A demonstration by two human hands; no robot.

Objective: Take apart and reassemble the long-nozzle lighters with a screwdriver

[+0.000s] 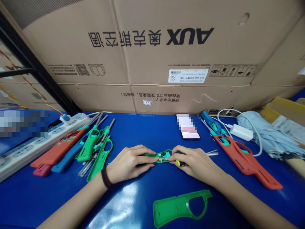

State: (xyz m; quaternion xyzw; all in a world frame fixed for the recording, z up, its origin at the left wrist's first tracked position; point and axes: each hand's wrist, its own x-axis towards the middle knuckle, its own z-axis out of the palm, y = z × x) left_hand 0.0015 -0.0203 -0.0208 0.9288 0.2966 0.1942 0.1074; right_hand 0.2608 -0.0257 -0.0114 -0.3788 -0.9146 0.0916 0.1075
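Between my hands lies an open green lighter shell (164, 156) with small pale and turquoise parts inside. My left hand (130, 162), with a dark band at the wrist, grips the shell's left end between thumb and fingers. My right hand (194, 160) is closed at the other end, its fingertips on the turquoise part. A yellow-and-black handle (180, 163), like a small screwdriver's, is tucked in the right hand; its remainder is hidden. Nearer to me, a separate green shell half (179, 206) lies hollow side up on the blue table.
Red, blue and green lighters (62, 146) lie at left beside a white power strip (26, 146). At right are red lighters (247, 157), a charger (241, 132) and a folded light-blue umbrella (259, 133). A phone (188, 126) lies before a large carton (143, 63).
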